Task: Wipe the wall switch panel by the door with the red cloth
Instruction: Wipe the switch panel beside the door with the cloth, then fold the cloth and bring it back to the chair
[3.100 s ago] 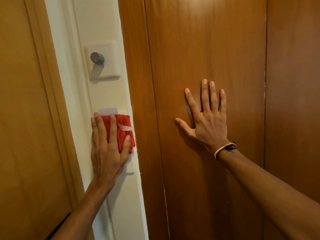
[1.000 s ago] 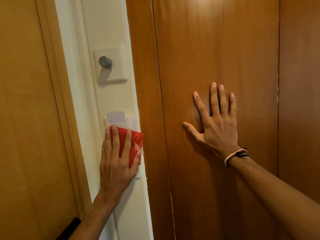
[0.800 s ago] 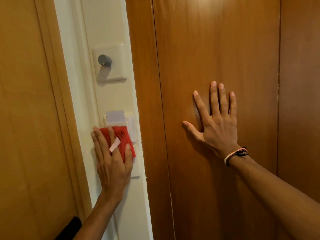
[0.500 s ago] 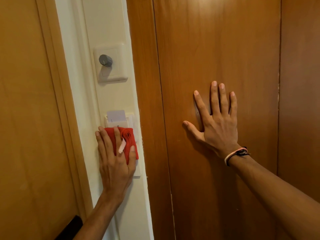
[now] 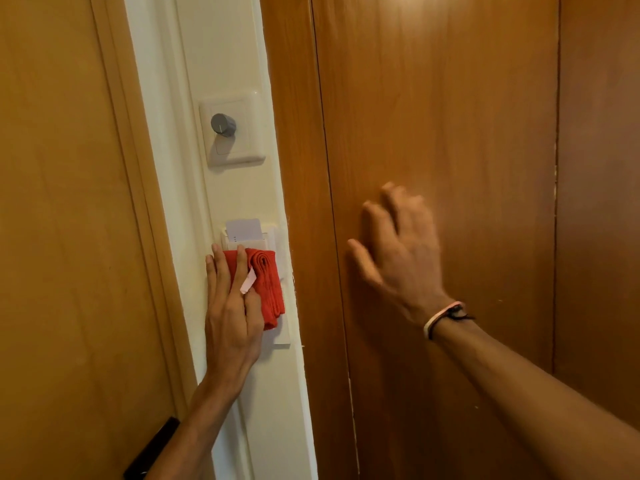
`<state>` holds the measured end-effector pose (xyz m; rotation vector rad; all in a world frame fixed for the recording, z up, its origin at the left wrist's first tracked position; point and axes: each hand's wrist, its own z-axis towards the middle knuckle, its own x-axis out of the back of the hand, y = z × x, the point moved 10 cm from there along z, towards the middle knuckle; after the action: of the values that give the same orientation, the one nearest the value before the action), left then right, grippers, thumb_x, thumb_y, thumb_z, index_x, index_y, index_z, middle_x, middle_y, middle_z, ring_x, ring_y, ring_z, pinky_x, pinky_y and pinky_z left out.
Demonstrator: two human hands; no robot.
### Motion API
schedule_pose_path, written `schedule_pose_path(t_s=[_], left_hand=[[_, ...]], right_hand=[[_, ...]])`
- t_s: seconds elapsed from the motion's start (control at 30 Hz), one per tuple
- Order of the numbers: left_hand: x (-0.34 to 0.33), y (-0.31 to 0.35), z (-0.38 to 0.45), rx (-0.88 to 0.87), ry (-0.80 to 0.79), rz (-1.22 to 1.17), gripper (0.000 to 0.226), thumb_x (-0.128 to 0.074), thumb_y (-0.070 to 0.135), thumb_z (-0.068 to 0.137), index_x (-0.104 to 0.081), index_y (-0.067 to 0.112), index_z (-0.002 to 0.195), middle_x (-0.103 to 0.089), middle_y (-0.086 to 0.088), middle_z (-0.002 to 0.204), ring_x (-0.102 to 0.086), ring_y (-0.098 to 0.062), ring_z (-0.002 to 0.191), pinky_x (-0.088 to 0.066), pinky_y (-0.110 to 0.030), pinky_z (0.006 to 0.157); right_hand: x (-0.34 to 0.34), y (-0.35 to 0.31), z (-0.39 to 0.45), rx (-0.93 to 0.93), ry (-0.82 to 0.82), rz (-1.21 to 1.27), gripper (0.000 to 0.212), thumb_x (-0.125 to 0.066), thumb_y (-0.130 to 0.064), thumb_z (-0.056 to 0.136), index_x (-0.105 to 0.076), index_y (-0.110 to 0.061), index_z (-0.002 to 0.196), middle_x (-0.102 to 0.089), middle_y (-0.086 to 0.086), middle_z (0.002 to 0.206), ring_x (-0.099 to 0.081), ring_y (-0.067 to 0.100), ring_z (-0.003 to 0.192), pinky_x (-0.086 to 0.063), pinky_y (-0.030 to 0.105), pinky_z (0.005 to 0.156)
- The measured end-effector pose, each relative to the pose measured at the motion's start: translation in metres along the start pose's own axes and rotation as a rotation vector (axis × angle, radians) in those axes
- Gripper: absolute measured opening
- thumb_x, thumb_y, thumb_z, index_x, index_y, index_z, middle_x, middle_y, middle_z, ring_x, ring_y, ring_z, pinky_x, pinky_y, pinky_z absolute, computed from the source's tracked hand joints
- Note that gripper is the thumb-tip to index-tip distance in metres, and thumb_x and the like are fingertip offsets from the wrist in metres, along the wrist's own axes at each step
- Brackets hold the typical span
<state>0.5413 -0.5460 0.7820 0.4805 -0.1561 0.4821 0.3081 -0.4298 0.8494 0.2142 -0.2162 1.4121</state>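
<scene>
While the cloth sits flat on the plate: wipe is mid-way by my guess, nothing looks finished yet.
Cloth: red cloth [image 5: 266,285], folded, pressed onto the lower panel [image 5: 282,327] on the white wall strip [image 5: 273,393], between the two wood surfaces.
Left hand [image 5: 230,317]: fingers flat and close together on top of the cloth, palm pushing it to the wall; not pinching it, just pressing.
Right hand [image 5: 398,258]: fingers loosely spread, blurred, by the door [image 5: 450,116]; can't tell if it's touching the wood.
Risk 1: key card [image 5: 243,229] pokes out of the slot right above the cloth. An upward swipe could knock it loose, I reckon.
Risk 2: cloth is only held by pressure, so easing off could let it slide down the wall.
Risk 3: white tag [image 5: 248,281] on the cloth sticks out between the fingers and might snag the plate edge.
Risk 4: dimmer knob [image 5: 223,124] higher up could get turned if the wipe goes that far.
Count: one cloth, two wall plates (knob plate [image 5: 235,133] above, card one below), one knob, one card, two hands, one wristband [image 5: 440,317] on the right.
</scene>
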Motion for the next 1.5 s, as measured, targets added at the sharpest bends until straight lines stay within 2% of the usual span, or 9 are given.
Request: schedule_pose_path(t_s=[0.07, 0.17, 0.3, 0.47, 0.73, 0.87, 1.0, 1.2, 1.5], left_hand=[[0.005, 0.004, 0.002, 0.015, 0.014, -0.048, 0.064, -0.042, 0.028, 0.102, -0.009, 0.027, 0.157, -0.013, -0.003, 0.168, -0.012, -0.028, 0.155, -0.027, -0.063, 0.119], [0.011, 0.003, 0.002, 0.075, 0.027, -0.137, 0.080, -0.053, 0.022, 0.100, 0.001, 0.034, 0.158, -0.025, 0.000, 0.165, -0.039, -0.031, 0.146, -0.040, -0.061, 0.109], [0.020, 0.000, 0.001, 0.107, 0.048, -0.279, 0.086, -0.061, 0.025, 0.094, -0.005, 0.035, 0.158, -0.025, 0.037, 0.144, -0.044, -0.004, 0.128, -0.045, -0.032, 0.098], [0.032, -0.030, 0.002, 0.292, 0.097, -0.525, 0.062, -0.071, 0.016, 0.088, -0.047, 0.018, 0.145, -0.057, 0.001, 0.138, -0.059, -0.012, 0.119, -0.053, -0.006, 0.077], [0.046, -0.014, 0.011, 0.283, 0.116, -0.558, 0.042, -0.075, 0.012, 0.085, -0.064, 0.011, 0.126, -0.068, -0.003, 0.118, -0.067, -0.012, 0.101, -0.056, -0.009, 0.069], [0.026, 0.009, 0.008, 0.296, 0.074, -0.603, 0.048, -0.081, 0.009, 0.079, -0.063, 0.007, 0.123, -0.071, -0.011, 0.117, -0.071, -0.020, 0.105, -0.060, -0.033, 0.088], [-0.013, 0.039, 0.000, 0.318, 0.002, -0.673, 0.048, -0.084, 0.008, 0.075, -0.064, 0.008, 0.118, -0.073, -0.015, 0.112, -0.073, -0.023, 0.102, -0.060, -0.040, 0.090], [-0.106, 0.120, -0.028, 0.333, -0.154, -0.790, 0.037, -0.088, 0.006, 0.067, -0.066, 0.015, 0.095, -0.074, -0.011, 0.094, -0.074, -0.025, 0.091, -0.059, -0.023, 0.077], [-0.277, 0.305, -0.138, 0.396, -0.588, -0.996, 0.039, -0.088, 0.007, 0.067, -0.066, 0.019, 0.096, -0.076, -0.014, 0.094, -0.076, -0.018, 0.082, -0.061, -0.029, 0.070]], right_hand=[[-0.010, -0.047, -0.004, -0.032, -0.108, 0.288, 0.055, -0.055, -0.059, 0.099, -0.061, -0.017, 0.133, -0.067, 0.009, 0.128, -0.065, 0.024, 0.115, -0.059, 0.047, 0.098], [-0.047, -0.098, -0.015, -0.254, -0.414, 0.580, 0.059, -0.058, -0.072, 0.092, -0.060, -0.019, 0.120, -0.067, -0.002, 0.102, -0.068, 0.016, 0.089, -0.064, 0.033, 0.079], [-0.062, -0.105, -0.022, -0.433, -0.434, 0.707, 0.063, -0.075, -0.062, 0.085, -0.060, -0.013, 0.122, -0.070, 0.004, 0.106, -0.071, 0.020, 0.095, -0.065, 0.039, 0.083], [-0.059, -0.106, -0.021, -0.448, -0.363, 0.739, 0.035, -0.078, -0.044, 0.091, -0.070, -0.013, 0.106, -0.075, 0.003, 0.093, -0.073, 0.017, 0.085, -0.067, 0.040, 0.075], [-0.048, -0.094, -0.029, -0.509, -0.317, 0.764, 0.027, -0.076, -0.035, 0.094, -0.072, -0.008, 0.096, -0.075, 0.008, 0.089, -0.073, 0.022, 0.083, -0.066, 0.044, 0.076], [-0.029, -0.057, -0.039, -0.556, -0.282, 0.728, 0.022, -0.077, -0.034, 0.093, -0.073, -0.012, 0.092, -0.075, 0.003, 0.085, -0.073, 0.018, 0.080, -0.065, 0.045, 0.073], [-0.002, -0.007, -0.052, -0.597, -0.250, 0.668, 0.021, -0.078, -0.034, 0.092, -0.074, -0.014, 0.091, -0.075, 0.001, 0.083, -0.073, 0.016, 0.078, -0.064, 0.046, 0.072], [0.051, 0.104, -0.090, -0.715, -0.204, 0.552, 0.021, -0.080, -0.032, 0.090, -0.074, -0.012, 0.092, -0.075, 0.003, 0.083, -0.069, 0.016, 0.074, -0.063, 0.046, 0.075], [0.175, 0.306, -0.200, -0.937, -0.151, 0.304, 0.020, -0.081, -0.029, 0.091, -0.074, -0.012, 0.098, -0.076, 0.002, 0.084, -0.071, 0.016, 0.072, -0.066, 0.045, 0.078]])
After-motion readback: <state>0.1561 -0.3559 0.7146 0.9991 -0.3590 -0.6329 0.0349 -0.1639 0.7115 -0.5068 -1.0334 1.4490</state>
